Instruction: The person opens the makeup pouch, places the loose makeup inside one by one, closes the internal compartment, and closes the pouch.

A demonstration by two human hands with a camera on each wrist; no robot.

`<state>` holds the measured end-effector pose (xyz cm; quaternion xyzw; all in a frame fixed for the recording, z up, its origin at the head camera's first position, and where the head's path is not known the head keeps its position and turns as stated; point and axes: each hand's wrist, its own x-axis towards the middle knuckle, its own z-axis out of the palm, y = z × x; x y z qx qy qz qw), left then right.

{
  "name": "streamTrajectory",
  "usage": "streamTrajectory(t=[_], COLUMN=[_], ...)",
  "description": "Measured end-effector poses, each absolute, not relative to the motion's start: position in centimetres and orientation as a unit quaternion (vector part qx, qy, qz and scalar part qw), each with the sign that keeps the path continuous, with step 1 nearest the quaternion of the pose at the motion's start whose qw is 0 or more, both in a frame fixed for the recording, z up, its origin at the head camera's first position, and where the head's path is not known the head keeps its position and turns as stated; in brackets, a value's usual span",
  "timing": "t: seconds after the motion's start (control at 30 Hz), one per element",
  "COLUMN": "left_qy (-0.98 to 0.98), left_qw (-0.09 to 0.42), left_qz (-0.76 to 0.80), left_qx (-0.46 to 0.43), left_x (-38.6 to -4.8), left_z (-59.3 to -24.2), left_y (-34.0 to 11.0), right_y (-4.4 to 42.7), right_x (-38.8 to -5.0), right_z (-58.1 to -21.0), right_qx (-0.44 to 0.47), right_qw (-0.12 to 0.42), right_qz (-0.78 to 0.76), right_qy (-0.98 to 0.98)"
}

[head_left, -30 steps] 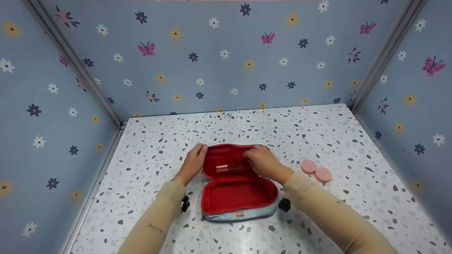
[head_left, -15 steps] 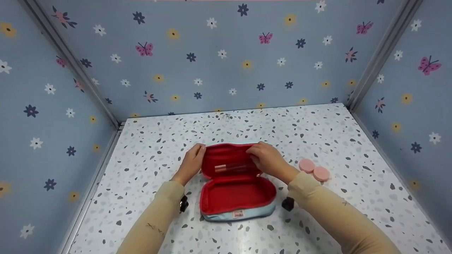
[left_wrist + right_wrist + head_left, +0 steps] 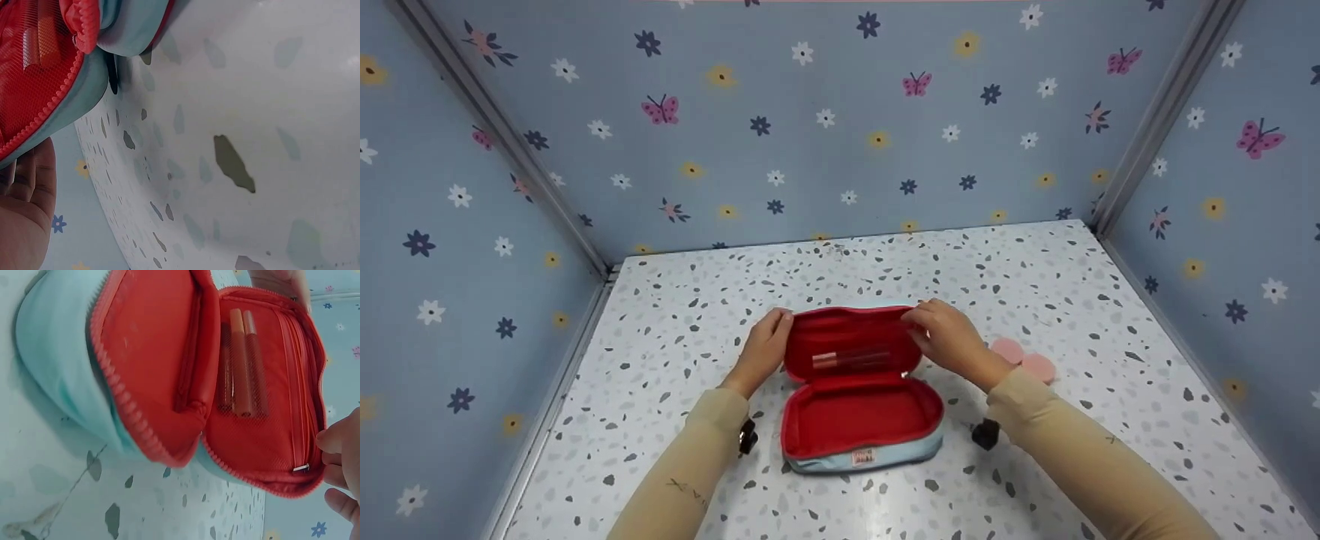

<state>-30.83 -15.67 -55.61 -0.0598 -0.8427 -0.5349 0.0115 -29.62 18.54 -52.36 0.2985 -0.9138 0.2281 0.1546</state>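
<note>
A light blue cosmetic bag [image 3: 889, 452] with a red lining lies unzipped on the table, its lid [image 3: 840, 326] raised at the back. My left hand [image 3: 766, 349] grips the lid's left edge; in the left wrist view its fingers [image 3: 42, 174] lie against the blue outside. At the lid's upper right edge, my right hand [image 3: 952, 337] pinches the rim. Slim tubes [image 3: 241, 377] with pinkish ends sit behind red mesh inside the lid. The zip pull [image 3: 301, 468] of an inner pocket lies close to my right fingers. Only red lining shows in the lower half.
Two pink round discs [image 3: 1039, 368] lie on the speckled white table [image 3: 697, 300] right of the bag, partly behind my right forearm. Blue flowered panels [image 3: 840, 150] enclose the back and both sides. A small black device [image 3: 985, 433] shows beside my right wrist.
My right hand has slid rightward along the lid's top to its right corner, uncovering more of the tubes. The left hand keeps its grip. The whole view has shifted slightly.
</note>
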Motion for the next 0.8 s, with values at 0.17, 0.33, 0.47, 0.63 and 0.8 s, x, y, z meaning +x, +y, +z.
streamTrajectory(t=[0.17,0.33,0.47,0.63,0.8], left_qy=[-0.843,-0.844,-0.846,-0.846,-0.845], left_qw=[0.010,0.006,0.007,0.014,0.016], left_qz=[-0.534,-0.533,-0.530,-0.529,-0.531], left_qx=[-0.058,-0.057,-0.055,-0.061,-0.064], left_x=[-31.0,-30.9,-31.0,-31.1,-31.0], left_z=[-55.7,-55.7,-55.7,-55.8,-55.7], left_y=[-15.7,-15.6,-15.6,-15.7,-15.7], right_y=[19.2,19.7,20.3,21.2,22.2], right_x=[-29.6,-29.6,-29.4,-29.3,-29.1], right_z=[-52.8,-53.3,-53.6,-53.8,-54.0], right_qx=[0.284,0.276,0.281,0.274,0.259], right_qw=[0.143,0.145,0.153,0.149,0.138], right_qz=[0.235,0.241,0.247,0.246,0.240], right_qy=[-0.919,-0.919,-0.915,-0.918,-0.926])
